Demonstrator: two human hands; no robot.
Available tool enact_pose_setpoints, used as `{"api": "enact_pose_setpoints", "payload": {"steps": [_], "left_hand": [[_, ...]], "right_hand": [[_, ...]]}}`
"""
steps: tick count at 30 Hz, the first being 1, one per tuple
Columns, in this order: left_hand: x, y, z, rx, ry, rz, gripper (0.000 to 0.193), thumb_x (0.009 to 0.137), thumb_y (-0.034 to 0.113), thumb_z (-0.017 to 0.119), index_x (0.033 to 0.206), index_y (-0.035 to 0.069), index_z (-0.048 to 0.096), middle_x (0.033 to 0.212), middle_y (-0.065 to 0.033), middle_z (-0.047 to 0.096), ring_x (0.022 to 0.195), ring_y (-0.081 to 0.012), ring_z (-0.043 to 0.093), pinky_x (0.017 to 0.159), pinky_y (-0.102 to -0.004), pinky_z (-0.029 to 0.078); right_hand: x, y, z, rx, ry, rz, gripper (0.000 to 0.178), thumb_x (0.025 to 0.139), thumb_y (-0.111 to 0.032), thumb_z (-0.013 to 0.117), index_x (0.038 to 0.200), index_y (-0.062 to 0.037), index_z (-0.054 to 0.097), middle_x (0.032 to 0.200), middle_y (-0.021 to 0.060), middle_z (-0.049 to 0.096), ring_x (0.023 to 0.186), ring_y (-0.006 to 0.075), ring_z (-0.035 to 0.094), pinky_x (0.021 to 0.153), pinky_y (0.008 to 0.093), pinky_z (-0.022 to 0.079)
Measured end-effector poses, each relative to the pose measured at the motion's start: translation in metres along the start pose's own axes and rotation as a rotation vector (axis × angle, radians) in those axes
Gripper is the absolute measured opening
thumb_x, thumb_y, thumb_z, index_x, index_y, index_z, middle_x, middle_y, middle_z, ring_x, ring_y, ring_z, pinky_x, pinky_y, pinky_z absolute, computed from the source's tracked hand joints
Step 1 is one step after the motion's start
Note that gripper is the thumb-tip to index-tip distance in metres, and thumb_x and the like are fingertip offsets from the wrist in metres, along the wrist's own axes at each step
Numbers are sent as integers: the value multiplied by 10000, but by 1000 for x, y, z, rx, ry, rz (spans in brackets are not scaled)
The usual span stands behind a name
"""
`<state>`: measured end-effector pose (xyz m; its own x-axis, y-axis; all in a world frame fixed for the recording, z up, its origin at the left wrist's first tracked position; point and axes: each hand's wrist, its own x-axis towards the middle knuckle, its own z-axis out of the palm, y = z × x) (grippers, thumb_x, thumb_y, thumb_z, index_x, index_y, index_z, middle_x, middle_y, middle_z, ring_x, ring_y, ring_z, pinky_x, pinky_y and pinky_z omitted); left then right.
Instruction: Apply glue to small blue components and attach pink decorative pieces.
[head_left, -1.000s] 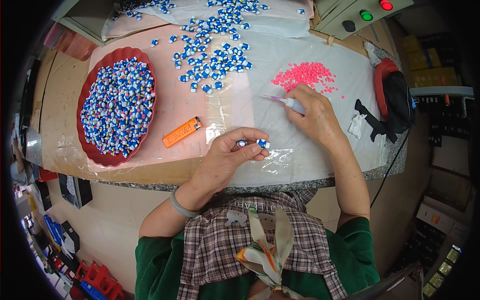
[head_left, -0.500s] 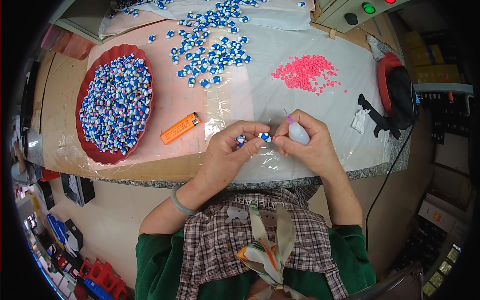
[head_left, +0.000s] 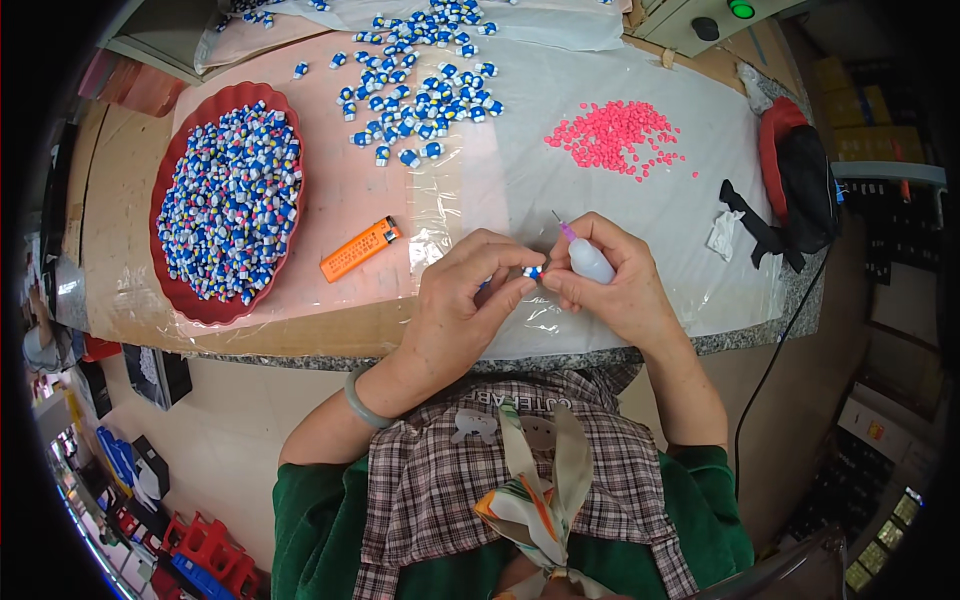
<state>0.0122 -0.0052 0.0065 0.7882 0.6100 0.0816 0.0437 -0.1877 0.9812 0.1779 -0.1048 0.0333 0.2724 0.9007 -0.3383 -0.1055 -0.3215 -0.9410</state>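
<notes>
My left hand [head_left: 458,300] pinches a tiny blue-and-white figure [head_left: 531,271] between thumb and forefinger. A second small blue piece shows partly behind its curled fingers. My right hand [head_left: 632,290] holds a small translucent squeeze bottle [head_left: 591,262] with a purple collar and a thin needle tip pointing up and away. The right thumb and forefinger meet against the figure's right side, and whatever lies between them is hidden. Beyond the right hand spreads a pile of small pink heart-shaped pieces [head_left: 610,135].
At left stands a red scalloped tray [head_left: 297,215] heaped with similar figures. An orange lighter [head_left: 358,250] lies between tray and hands. Loose blue-and-white figures [head_left: 440,100] scatter farther back. A crumpled tissue [head_left: 724,235] and a black strap [head_left: 757,232] lie at right.
My right fingertips have moved left, from just beside the figure to against it. The pink piece at their tips no longer shows. The left fingers now cover more of the figure.
</notes>
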Motion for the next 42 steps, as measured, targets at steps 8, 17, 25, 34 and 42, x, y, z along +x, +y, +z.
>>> {"api": "enact_pose_setpoints", "payload": {"steps": [8,17,25,34,42], "left_hand": [[0,-3,0,-58,-22,-78,205,820,12,686,1024,28,671,905,-40,602,737,-103,489,666,-238,427],[-2,5,0,59,-29,-71,197,828,13,682,1024,29,677,904,-51,617,811,-114,570,681,-238,446],[1,-1,-2,-59,-5,-60,190,837,13,680,1025,35,689,880,-39,606,783,-96,548,652,-217,427],[5,9,-11,-826,-52,-481,151,943,141,567,1037,36,621,918,-54,600,747,-102,537,606,-205,411],[32,4,-65,-191,147,-269,106,902,130,582,943,47,632,889,-56,634,734,-139,577,594,-289,444]], "right_hand": [[2,3,-1,55,-25,28,199,824,16,690,961,-29,552,776,24,600,629,59,552,550,209,464],[2,4,-1,1,-23,47,243,822,6,697,1016,-32,556,780,13,601,622,47,545,539,194,455],[6,9,-3,-94,53,-26,340,774,-32,753,1046,-46,550,754,-8,573,594,31,509,514,182,420],[5,4,-3,65,42,-33,305,813,-77,712,1063,-53,541,723,-12,559,564,39,508,480,178,377],[0,13,-17,84,110,-28,125,889,-95,638,978,-46,565,703,-7,555,566,49,503,502,191,379]]}}
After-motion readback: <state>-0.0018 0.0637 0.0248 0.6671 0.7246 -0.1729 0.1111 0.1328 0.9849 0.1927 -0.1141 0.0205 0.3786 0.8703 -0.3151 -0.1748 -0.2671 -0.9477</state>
